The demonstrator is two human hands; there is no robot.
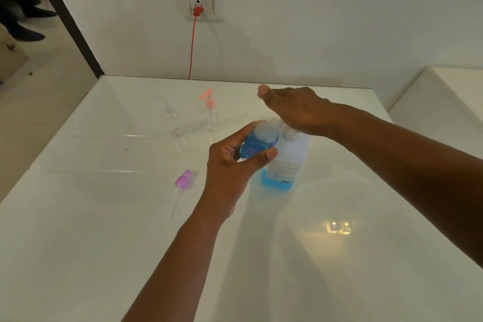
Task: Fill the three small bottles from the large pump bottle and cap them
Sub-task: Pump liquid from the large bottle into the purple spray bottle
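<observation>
From the head camera, the large pump bottle [287, 162] stands mid-table with blue liquid low in it. The right hand [295, 110] lies flat on its pump top, fingers straight, hiding the nozzle. Touching the pump bottle's left side, the left hand [232, 165] grips a small bottle [257, 142] partly filled with blue, tilted, mouth at the pump. Left and in front lies a purple spray cap [183, 180]. Behind and left stand a pink-capped small bottle [211, 115] and a clear uncapped one [173, 117]. A red cord [192, 47] hangs from the wall socket [202, 4] beyond.
</observation>
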